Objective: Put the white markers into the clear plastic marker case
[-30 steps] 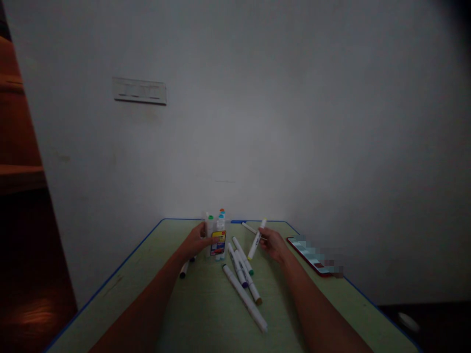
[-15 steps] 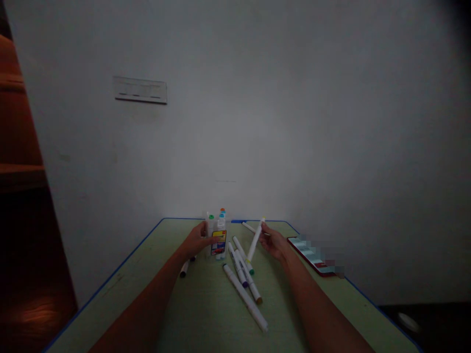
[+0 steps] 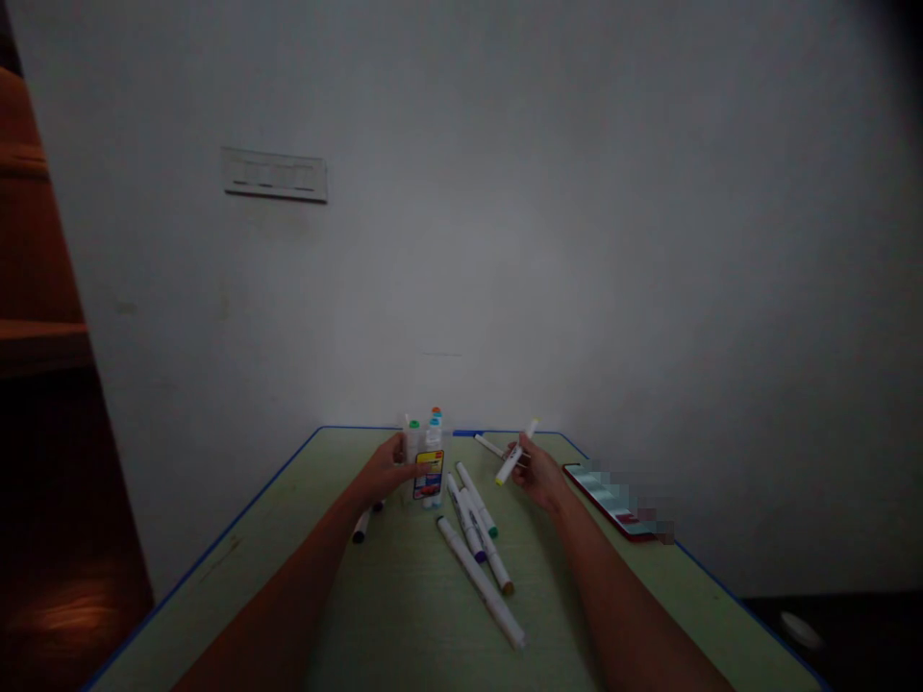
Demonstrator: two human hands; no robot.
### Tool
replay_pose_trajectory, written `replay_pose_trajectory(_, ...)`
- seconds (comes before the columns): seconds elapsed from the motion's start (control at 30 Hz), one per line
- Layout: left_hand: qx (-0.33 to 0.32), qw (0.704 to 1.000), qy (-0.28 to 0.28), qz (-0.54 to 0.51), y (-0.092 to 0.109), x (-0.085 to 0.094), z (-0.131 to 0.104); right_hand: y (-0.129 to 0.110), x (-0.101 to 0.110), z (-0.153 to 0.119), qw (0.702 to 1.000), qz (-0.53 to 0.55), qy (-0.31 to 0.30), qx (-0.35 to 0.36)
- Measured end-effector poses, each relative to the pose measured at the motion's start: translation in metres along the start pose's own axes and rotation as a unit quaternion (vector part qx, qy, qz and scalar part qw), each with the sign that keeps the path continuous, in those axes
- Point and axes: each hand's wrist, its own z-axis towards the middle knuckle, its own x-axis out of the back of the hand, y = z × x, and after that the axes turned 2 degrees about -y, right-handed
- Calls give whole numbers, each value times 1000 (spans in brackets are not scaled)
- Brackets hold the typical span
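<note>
My left hand (image 3: 389,471) is wrapped round a clear plastic marker case (image 3: 413,452) that stands upright and bears a yellow and blue label (image 3: 429,474). Several markers with green, blue and orange ends show inside it. In my right hand (image 3: 535,474) is a white marker with yellow ends (image 3: 511,464), pinched between the fingers and tilted above the table. Between my hands several white markers lie loosely together, among them a green-ended marker (image 3: 480,502) and a long white marker (image 3: 480,581). A dark-ended marker (image 3: 361,527) lies by my left wrist, partly hidden.
The green table (image 3: 274,538) has a blue edge and meets a grey wall. A phone with a red edge (image 3: 612,502) lies at the table's right side. Another white marker (image 3: 488,445) lies near the back edge, behind my right hand. A switch plate (image 3: 275,176) is on the wall.
My right hand has turned the yellow-ended marker from steep to more slanted and lifted its lower end away from the loose markers. My left hand stays on the case.
</note>
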Motion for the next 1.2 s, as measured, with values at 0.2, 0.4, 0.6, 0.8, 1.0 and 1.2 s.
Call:
replay_pose_trajectory(0.2,-18,1000,-19,9,-2,1,1,-2,-3,-3,1000,-3,-20,-10)
replay_pose_trajectory(0.4,-18,1000,-24,-1,-2,1,1,-6,-7,-8,999,-27,-36,-18)
replay_pose_trajectory(0.6,-15,1000,-19,-5,-3,1,2,-5,-2,-4,999,-34,6,-33)
replay_pose_trajectory(0.8,-10,1000,-16,-12,-1,0,1,0,5,2,998,-36,51,-32)
replay_pose_trajectory(1.0,-11,999,-21,-28,2,-2,0,1,4,1,996,-81,23,8)
replay_pose_trajectory(1.2,-13,999,-26,-18,-5,1,3,11,8,11,974,-210,74,38)
